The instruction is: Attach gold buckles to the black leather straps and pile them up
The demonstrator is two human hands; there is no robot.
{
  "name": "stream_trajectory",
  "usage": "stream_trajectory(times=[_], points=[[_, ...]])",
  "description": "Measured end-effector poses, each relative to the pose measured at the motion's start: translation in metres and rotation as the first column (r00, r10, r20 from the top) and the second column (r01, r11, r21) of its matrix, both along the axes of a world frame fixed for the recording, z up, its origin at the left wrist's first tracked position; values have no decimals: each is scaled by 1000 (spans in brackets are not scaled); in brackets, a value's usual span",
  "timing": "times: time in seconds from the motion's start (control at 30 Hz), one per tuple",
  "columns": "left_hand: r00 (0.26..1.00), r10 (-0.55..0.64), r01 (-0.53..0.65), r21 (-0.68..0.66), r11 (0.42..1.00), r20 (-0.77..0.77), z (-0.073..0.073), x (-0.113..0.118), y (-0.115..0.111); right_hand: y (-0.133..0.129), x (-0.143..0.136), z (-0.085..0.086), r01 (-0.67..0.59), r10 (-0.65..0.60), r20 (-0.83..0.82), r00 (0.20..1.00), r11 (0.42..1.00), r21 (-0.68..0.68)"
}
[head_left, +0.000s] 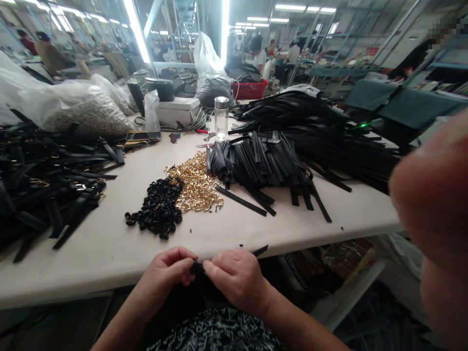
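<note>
Head view, with clock positions read from the hands. Hands close together at the near edge of the worktop, fingertips of both pinched on one small black strap piece: left hand at 9 o'clock of the piece, right hand at 3 o'clock. Exact form of the piece hidden by the fingers. Opposed pinch, probably for fine control of a narrow, flexible part; position in front of the lap, probably for a direct line of sight. Strap end projecting past the right hand between 2 and 3 o'clock; connection with the pinched piece likely, but not visible.

Heaped between 10 and 11 o'clock: black keeper loops. Adjoining, at 12 o'clock: gold-coloured metal buckles. Both loose and near the hands, presumably for short reach, yet grouped by kind, presumably to limit mixing. At 1 o'clock, beside the buckles: short black straps, many laid side by side, probably for single pick-up. Farther out, between 1 and 2 o'clock: long black strips, bundled roughly lengthwise. At 10 o'clock, well apart from the loops: tangled strap heap with gold-coloured fittings, presumably separated to avoid confusion with loose parts.
</note>
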State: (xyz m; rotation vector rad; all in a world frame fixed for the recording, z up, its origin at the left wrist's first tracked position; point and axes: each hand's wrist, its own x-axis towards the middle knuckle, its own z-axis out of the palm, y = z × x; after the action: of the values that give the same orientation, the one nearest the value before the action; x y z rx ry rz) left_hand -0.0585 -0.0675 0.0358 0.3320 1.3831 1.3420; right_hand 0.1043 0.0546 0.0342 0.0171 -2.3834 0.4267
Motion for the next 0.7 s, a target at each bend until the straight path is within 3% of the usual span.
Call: stream_trajectory(times=[0.1,0.27,0.37,0.47,0.6,0.7], points=[[987,-104,105,-4,995,-122,-2,6,-4,-7,3,-7,7,-3,31,1000,990,-140],[974,-59,69,37,997,-220,-8,12,-7,-17,10,-26,111,-88,73,993,895,-432],[967,-94,102,19,995,-238,-13,16,-6,-21,13,-38,144,-97,125,987,877,-458],[967,-135,146,37,989,-216,-20,21,-4,-22,11,-46,94,-47,110,993,875,-475],[971,-34,60,105,993,-238,-27,21,-6,-16,7,-47,73,-38,76,996,853,-516],[980,-31,56,123,991,-196,-33,17,-9,-12,6,-48,39,39,125,991,824,-565]])
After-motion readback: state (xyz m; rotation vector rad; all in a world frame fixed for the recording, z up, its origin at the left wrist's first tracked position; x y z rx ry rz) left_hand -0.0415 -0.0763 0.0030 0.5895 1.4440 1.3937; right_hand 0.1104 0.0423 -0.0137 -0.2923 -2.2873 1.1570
